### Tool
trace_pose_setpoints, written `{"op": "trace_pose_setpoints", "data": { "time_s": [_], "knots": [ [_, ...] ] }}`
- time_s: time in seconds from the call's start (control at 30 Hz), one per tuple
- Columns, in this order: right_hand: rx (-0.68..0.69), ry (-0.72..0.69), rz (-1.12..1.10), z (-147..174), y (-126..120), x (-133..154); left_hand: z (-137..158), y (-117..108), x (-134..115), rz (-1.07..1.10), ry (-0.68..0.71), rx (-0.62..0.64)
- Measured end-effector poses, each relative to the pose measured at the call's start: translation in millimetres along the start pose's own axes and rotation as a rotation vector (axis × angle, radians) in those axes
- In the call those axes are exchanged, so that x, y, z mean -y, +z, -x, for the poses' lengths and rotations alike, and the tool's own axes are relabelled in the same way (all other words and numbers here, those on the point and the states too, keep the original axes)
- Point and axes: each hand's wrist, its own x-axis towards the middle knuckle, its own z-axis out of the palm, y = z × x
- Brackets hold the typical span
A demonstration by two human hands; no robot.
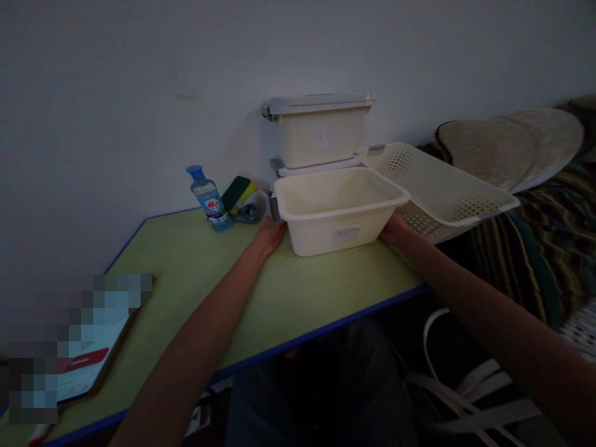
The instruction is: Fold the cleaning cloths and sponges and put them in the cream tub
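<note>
My left hand (270, 234) is at the lower left side of an open cream plastic bin (344, 223), fingers partly hidden along its wall. On the opposite side, my right hand (395, 228) holds the bin low down, its fingers covered by the wall. The bin sits upright at the table's far part, with a small label on its front. Behind it stand stacked lidded boxes; the upper box (321, 139) has a pale grey lid (321, 102) and side clips. A grey latch shows close to my left fingers.
A blue-capped bottle (212, 202), a green-yellow sponge (236, 194) and a grey rolled cloth (251, 208) stand left of the bin. A perforated basket (447, 186) tilts at the right edge of the table (298, 298). A tablet-like device (95, 347) lies at left; striped bedding (554, 230) fills the right.
</note>
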Motion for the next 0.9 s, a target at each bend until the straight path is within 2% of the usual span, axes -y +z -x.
{"op": "trace_pose_setpoints", "data": {
  "time_s": [0.1,0.27,0.33,0.4,0.5,0.57,0.6,0.7,0.8,0.9],
  "knots": [
    [-0.007,0.055,-0.056,1,-5,-4,-1,-1,0,0.005,0.011,0.022],
    [-0.017,0.114,-0.138,33,-26,-16,-5,-10,2,-0.03,-0.015,0.01],
    [0.005,0.093,-0.095,48,-33,-20,-7,-16,1,-0.044,-0.034,0.009],
    [-0.078,0.077,-0.037,62,-36,-22,-7,-24,-1,-0.063,-0.047,0.004],
    [-0.126,0.053,0.005,83,-35,-20,-8,-35,-5,-0.11,-0.047,-0.016],
    [-0.109,-0.023,0.082,96,-31,-13,-9,-41,-8,-0.149,-0.017,-0.059],
    [-0.073,-0.077,0.138,102,-27,-9,-11,-43,-10,-0.171,0.007,-0.09],
    [0.188,-0.203,0.323,117,-7,9,-16,-48,-12,-0.242,0.091,-0.196],
    [0.397,-0.35,0.448,126,26,27,-21,-53,-13,-0.304,0.156,-0.276],
    [0.539,-0.507,0.529,122,64,35,-24,-57,-13,-0.348,0.179,-0.303]
  ]
}}
